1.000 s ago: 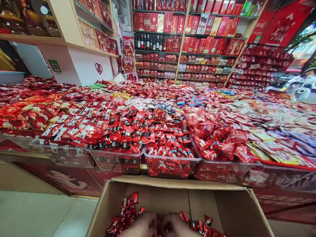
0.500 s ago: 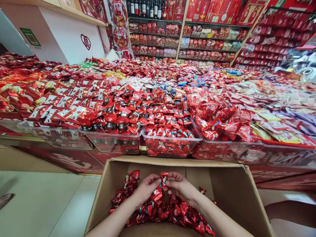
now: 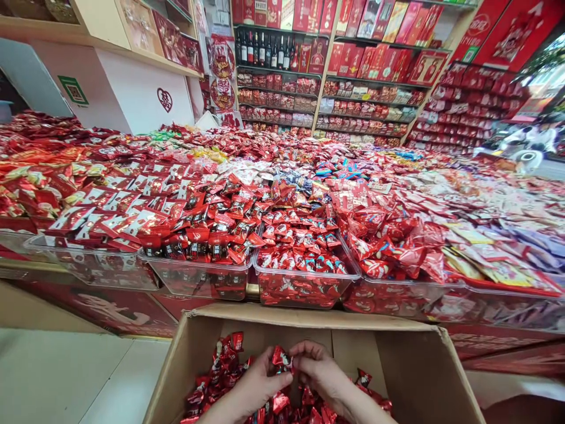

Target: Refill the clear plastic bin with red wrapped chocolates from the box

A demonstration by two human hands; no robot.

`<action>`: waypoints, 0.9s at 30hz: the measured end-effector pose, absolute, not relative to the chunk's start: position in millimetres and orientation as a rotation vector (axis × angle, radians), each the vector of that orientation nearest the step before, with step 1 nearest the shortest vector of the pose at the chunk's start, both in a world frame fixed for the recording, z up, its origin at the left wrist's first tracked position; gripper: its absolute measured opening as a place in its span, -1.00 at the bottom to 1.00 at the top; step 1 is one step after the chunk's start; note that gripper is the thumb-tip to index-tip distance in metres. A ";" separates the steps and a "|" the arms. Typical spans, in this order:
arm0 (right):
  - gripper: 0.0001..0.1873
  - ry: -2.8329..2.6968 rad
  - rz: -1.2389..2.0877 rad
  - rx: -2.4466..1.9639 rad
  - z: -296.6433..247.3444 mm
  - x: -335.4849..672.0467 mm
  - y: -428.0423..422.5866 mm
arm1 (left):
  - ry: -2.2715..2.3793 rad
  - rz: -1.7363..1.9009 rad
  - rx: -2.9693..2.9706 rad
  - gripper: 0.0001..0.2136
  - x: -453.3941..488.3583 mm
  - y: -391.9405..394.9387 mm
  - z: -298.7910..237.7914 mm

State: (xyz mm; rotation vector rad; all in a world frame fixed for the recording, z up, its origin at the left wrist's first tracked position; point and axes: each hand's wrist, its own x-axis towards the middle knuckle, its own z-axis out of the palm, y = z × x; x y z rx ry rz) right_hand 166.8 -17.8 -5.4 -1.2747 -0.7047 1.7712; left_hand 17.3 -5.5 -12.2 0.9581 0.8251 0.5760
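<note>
Inside the cardboard box (image 3: 410, 359), my left hand (image 3: 260, 380) is closed round a small wrapped candy (image 3: 281, 357) in shiny red foil. From the other side my right hand (image 3: 318, 372) pinches at the right edge of the same candy, its fingers curled. Whether more than one piece is between the hands I cannot tell. Below and around them lies a loose heap of similar red candies (image 3: 227, 353), partly covered by my forearms.
Beyond the box stands a row of clear plastic bins, among them the middle bin (image 3: 304, 274) of small red candies. A left bin (image 3: 198, 274) holds dark-and-red packets. Farther back are a white cabinet (image 3: 141, 88) and shelves with wine bottles (image 3: 265, 50).
My view has tipped up, so the bins and box sit lower. The candy held upright between both hands is now tilted and sits more in my left hand.
</note>
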 end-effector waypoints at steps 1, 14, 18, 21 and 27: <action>-0.82 -0.721 1.751 -1.299 -4.4 166.9 -16.8 | 0.820 0.586 0.968 -0.73 17.0 -4.8 -12.1; -0.90 -1.296 1.349 -1.501 -10.1 178.2 -11.9 | 0.902 0.527 1.090 -0.77 16.4 -1.9 -8.6; -0.75 -0.977 1.549 -1.411 -8.1 172.1 -15.4 | 0.923 0.543 0.976 -0.78 17.6 -2.3 -10.7; -0.61 -0.773 1.740 -1.336 -5.4 166.8 -17.8 | 0.934 0.580 0.922 -0.78 18.6 -1.6 -4.6; -0.71 -1.328 1.355 -1.446 35.2 175.0 -18.1 | 0.891 0.610 0.939 -0.76 17.2 -1.5 4.6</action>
